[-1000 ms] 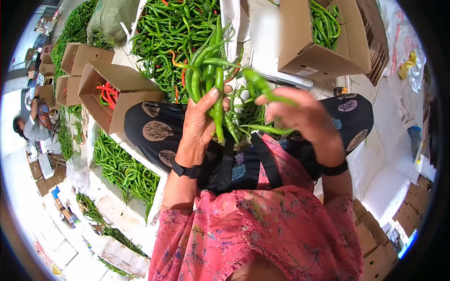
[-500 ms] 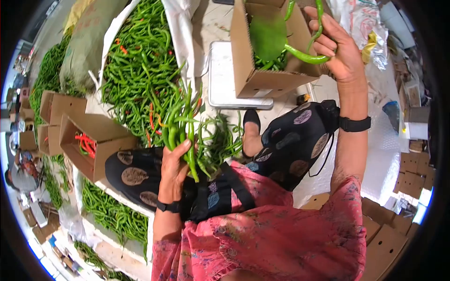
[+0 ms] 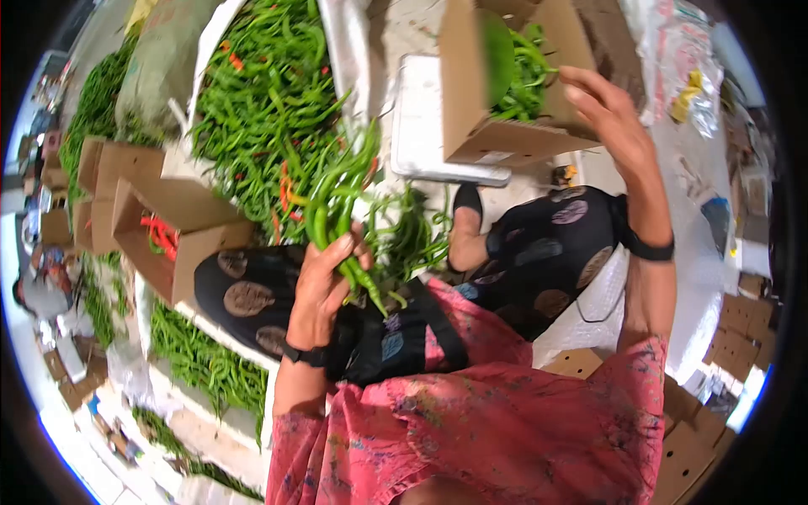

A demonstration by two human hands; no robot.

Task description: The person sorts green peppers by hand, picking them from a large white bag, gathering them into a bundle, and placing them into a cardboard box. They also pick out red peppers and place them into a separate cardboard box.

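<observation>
My left hand (image 3: pixel 324 273) is wrapped round a bunch of long green peppers (image 3: pixel 332 215), held over my lap beside the big pepper heap (image 3: pixel 261 109). My right hand (image 3: pixel 602 101) is at the right side of an upright cardboard box (image 3: pixel 471 101), its fingers together and pointing at the box's opening. Green peppers (image 3: pixel 526 80) lie inside that box. A stem end reaches near my right fingertips; whether they pinch it is too small to tell. The box stands at a white scale (image 3: pixel 417 118).
At the left, a cardboard box (image 3: pixel 198 261) holds red peppers (image 3: pixel 160 236). More green peppers (image 3: pixel 206 362) lie in a tray below it. A large sack (image 3: pixel 164 67) stands at the upper left. Flat cardboard (image 3: pixel 694 442) is at the lower right. A person (image 3: pixel 42 295) sits far left.
The long peppers that hung from my right hand are out of it, and more peppers show in the box. That hand has lowered slightly. My left hand still holds its bunch, shifted slightly right.
</observation>
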